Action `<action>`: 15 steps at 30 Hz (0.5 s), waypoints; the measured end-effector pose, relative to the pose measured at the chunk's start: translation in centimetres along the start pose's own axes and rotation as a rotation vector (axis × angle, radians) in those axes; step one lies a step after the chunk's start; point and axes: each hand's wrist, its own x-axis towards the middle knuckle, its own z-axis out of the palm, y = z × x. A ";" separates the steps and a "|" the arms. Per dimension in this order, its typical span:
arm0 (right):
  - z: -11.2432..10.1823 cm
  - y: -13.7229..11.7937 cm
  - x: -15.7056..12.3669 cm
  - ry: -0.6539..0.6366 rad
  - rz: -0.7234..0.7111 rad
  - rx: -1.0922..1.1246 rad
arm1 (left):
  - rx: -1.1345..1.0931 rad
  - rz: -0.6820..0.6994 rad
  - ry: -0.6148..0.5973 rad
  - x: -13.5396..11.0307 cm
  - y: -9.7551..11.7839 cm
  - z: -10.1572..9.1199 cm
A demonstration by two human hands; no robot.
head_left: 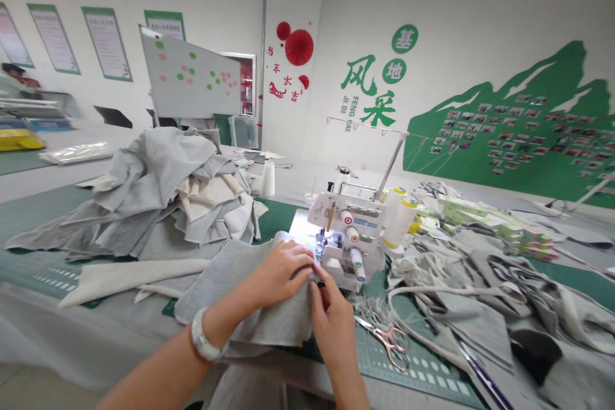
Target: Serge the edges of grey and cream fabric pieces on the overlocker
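Note:
A piece of grey fabric lies in front of a small white overlock sewing machine, its upper edge running up to the lit needle area. My left hand rests over the fabric, fingers bent down onto its edge near the presser foot. Close beside it, my right hand pinches the same edge between thumb and index finger. The fingertips of both hands almost meet. Part of the edge is hidden under them.
Orange-handled scissors lie right of my right hand, near thread scraps. A heap of grey fabric stands on the left; grey offcuts spread on the right. White thread cones stand behind the machine. A green cutting mat lies underneath.

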 end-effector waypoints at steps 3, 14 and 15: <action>0.0 0.0 0.0 -0.009 0.006 0.018 | 0.001 -0.025 -0.014 -0.2 0.2 0.1; 0.2 -0.3 -0.2 0.011 0.023 0.015 | 0.041 -0.039 0.008 0.2 -0.9 0.9; 0.1 -0.4 -0.3 0.011 0.022 0.023 | 0.052 -0.032 0.009 0.3 -0.9 0.8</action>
